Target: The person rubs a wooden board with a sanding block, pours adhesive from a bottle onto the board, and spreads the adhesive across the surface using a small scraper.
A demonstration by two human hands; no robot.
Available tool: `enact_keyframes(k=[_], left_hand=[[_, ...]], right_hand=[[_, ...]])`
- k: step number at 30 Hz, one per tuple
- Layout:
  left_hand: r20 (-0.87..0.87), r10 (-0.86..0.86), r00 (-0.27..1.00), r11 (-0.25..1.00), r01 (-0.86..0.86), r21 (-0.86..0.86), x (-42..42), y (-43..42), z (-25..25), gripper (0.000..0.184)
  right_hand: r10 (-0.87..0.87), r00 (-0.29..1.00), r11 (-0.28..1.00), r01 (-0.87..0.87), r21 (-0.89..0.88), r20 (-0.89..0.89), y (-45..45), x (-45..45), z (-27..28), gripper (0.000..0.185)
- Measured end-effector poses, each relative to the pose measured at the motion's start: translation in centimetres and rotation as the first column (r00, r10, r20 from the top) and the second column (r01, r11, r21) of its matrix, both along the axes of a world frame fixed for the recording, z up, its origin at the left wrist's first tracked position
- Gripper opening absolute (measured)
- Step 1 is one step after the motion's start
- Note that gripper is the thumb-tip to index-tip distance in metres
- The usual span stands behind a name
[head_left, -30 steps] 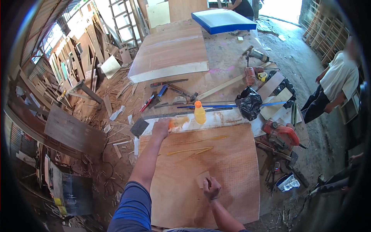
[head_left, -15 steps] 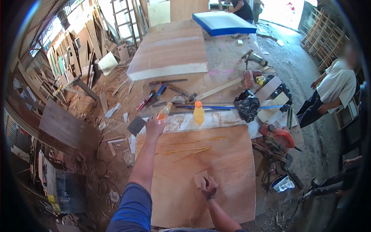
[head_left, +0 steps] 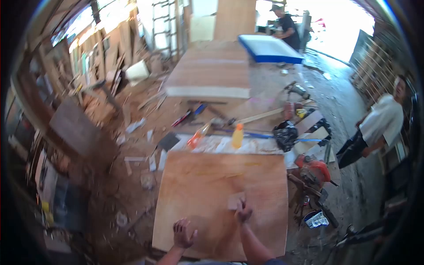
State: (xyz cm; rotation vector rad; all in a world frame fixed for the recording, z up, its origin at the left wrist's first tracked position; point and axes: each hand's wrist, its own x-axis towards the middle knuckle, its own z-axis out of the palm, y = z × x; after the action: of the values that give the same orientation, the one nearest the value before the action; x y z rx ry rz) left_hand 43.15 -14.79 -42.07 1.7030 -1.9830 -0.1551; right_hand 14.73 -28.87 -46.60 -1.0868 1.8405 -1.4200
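Observation:
My right hand [head_left: 243,213] pinches a small flat tan square piece [head_left: 235,201], like a spreader, held against a wooden board [head_left: 176,198]. Over the board's lower left, my left hand [head_left: 183,234] has its fingers apart and holds nothing; whether it touches the surface I cannot tell. Faint yellowish streaks [head_left: 234,174] run across the board's upper part. Beyond its far edge are a bottle with orange contents [head_left: 194,139], which leans to the right, and an upright yellow bottle [head_left: 237,136] with an orange cap.
Right of the board lies a red power tool [head_left: 317,169]. A black plastic bag [head_left: 285,135] and hand tools [head_left: 194,112] lie farther back, before a thick wooden panel [head_left: 210,73] and a blue-edged panel [head_left: 276,49]. One person [head_left: 380,119] is at right, another [head_left: 287,28] behind.
My left hand has let go of the orange bottle and come back over the board. The yellow streaks look fainter now. My right hand still holds the flat piece; the view has shifted.

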Motion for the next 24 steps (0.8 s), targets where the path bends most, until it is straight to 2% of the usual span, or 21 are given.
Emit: enact_keyframes(k=[1,3,5,7,10,13,16,19,22,24], left_hand=[[0.005,0.006,1.000,1.000,-0.006,0.025,-0.3,0.9,0.2,0.062],[-0.008,-0.059,0.998,0.998,0.059,0.025,-0.4,1.0,0.8,0.061],[-0.003,-0.075,0.997,0.997,0.075,0.035,0.0,1.0,0.7,0.059],[-0.045,-0.066,0.997,0.995,0.069,0.071,0.1,1.2,1.2,0.057],[-0.063,-0.058,0.996,0.996,0.062,0.066,0.2,1.2,0.8,0.055],[-0.057,-0.046,0.997,0.996,0.050,0.074,0.3,1.4,0.6,0.052],[-0.051,-0.051,0.997,0.996,0.054,0.076,0.6,1.1,1.1,0.050],[-0.045,-0.081,0.996,0.991,0.085,0.101,0.8,0.9,1.5,0.048],[-0.066,-0.097,0.993,0.992,0.102,0.079,1.3,1.0,1.6,0.048],[-0.096,-0.102,0.990,0.992,0.109,0.066,1.6,0.8,1.3,0.048]], right_hand=[[0.024,0.999,1.000,-0.023,0.009,-0.044,-0.5,-0.1,1.0,0.025],[0.121,0.993,0.992,-0.121,0.030,-0.004,-2.2,0.4,4.4,0.028],[0.302,0.938,0.949,-0.313,-0.041,-0.173,-4.5,1.5,7.1,0.026],[0.340,0.858,0.901,-0.415,-0.127,-0.385,-8.0,3.1,7.3,0.024],[0.376,0.685,0.862,-0.506,-0.036,-0.624,-11.6,6.5,10.5,0.024],[0.451,0.590,0.847,-0.520,0.113,-0.669,-14.3,9.4,9.8,0.025],[0.407,0.556,0.848,-0.525,0.073,-0.724,-15.3,12.9,9.0,0.024],[0.472,0.427,0.796,-0.582,0.165,-0.772,-14.7,16.0,8.1,0.020],[0.571,0.455,0.714,-0.686,0.140,-0.683,-14.2,19.0,7.4,0.016],[0.518,0.524,0.765,-0.637,0.093,-0.676,-17.2,18.0,6.8,0.019]])
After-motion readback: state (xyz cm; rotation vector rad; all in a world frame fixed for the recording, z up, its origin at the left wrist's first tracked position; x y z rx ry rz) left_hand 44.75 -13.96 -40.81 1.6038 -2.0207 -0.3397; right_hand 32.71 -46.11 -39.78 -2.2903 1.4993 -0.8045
